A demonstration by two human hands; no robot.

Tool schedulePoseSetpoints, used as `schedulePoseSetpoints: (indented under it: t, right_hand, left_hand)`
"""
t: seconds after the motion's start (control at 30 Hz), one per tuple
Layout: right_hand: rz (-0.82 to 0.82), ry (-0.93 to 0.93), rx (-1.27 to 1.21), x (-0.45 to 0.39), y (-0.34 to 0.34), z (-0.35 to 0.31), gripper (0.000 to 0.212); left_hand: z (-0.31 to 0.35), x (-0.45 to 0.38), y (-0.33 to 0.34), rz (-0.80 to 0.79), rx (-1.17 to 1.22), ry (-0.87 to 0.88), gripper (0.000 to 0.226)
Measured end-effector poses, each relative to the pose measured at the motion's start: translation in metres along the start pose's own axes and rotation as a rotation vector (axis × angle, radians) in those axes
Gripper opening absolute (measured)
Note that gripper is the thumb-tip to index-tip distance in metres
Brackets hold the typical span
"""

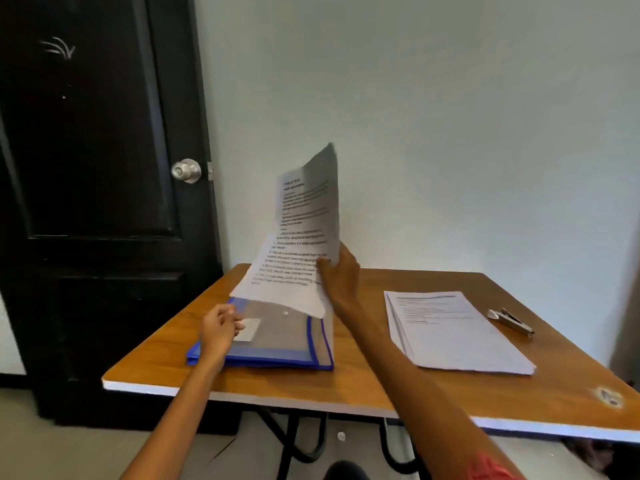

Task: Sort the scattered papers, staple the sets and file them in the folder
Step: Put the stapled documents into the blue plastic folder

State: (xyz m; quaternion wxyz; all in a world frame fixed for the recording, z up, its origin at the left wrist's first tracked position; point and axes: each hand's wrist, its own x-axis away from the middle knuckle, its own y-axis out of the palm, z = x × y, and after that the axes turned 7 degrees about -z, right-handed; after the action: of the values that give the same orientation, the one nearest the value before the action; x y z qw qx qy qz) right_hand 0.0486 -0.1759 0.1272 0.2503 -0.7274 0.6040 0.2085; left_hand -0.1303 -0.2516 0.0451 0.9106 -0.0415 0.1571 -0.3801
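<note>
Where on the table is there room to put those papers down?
Bare wood shows between the blue folder and the paper stack, and along the near table edge. The far right corner is crowded by the stapler. The right hand holds the papers.

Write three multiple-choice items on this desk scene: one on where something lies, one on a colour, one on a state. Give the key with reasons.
1. Where does the stapler lie?
A. on the folder
B. on the table, right of the paper stack
C. on the floor

2. What colour is the trim of the folder?
A. red
B. green
C. blue

3. What is the right hand doing?
A. gripping a set of papers lifted off the table
B. resting flat on the table
C. turning the doorknob

Key: 1 B, it sits on the table beside the paper stack. 2 C, the edges show blue. 3 A, the held papers stand up over the folder.
</note>
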Motion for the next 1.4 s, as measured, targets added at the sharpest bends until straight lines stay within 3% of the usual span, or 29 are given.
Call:
schedulePoseSetpoints:
  t: [0.1,0.23,0.33,0.4,0.47,0.53,0.73,0.9,1.03,1.17,1.4]
  right_hand:
    - [0.042,0.017,-0.054,-0.006,0.061,0.005,0.023]
    - [0.063,0.1,-0.087,-0.009,0.104,0.035,0.027]
    - [0.113,0.17,0.035,-0.015,0.088,0.07,0.022]
    - [0.159,0.19,0.085,-0.02,0.065,0.087,0.019]
    - [0.246,0.243,0.096,-0.027,0.038,0.101,0.018]
    - [0.355,0.297,0.071,-0.03,0.014,0.112,0.017]
    - [0.502,0.42,0.008,-0.017,-0.028,0.14,0.029]
    - [0.48,0.475,0.027,0.0,-0.027,0.156,0.033]
    - [0.411,0.514,0.046,0.005,-0.025,0.158,0.037]
    - [0.318,0.491,0.008,0.01,-0.018,0.158,0.039]
    - [0.127,0.58,-0.289,0.016,-0.012,0.154,0.034]
  left_hand:
    - [-0.029,-0.011,-0.001,-0.109,-0.189,-0.026,0.017]
    - [-0.041,-0.016,0.022,-0.304,-0.489,0.067,0.016]
    - [-0.029,-0.016,0.049,-0.384,-0.662,0.094,0.026]
    - [-0.02,-0.016,0.071,-0.409,-0.827,0.111,0.043]
    - [-0.014,-0.018,0.095,-0.435,-0.964,0.1,0.062]
    - [-0.009,-0.021,0.114,-0.447,-1.023,0.075,0.067]
    - [0.014,-0.03,0.164,-0.41,-1.242,-0.011,0.067]
    - [0.028,-0.046,0.165,-0.277,-1.457,0.041,0.032]
    - [0.051,-0.066,0.131,-0.208,-1.213,0.158,0.026]
    - [0.067,-0.086,0.088,-0.163,-0.825,0.157,0.015]
    - [0.058,-0.085,0.068,-0.047,-0.718,0.213,0.019]
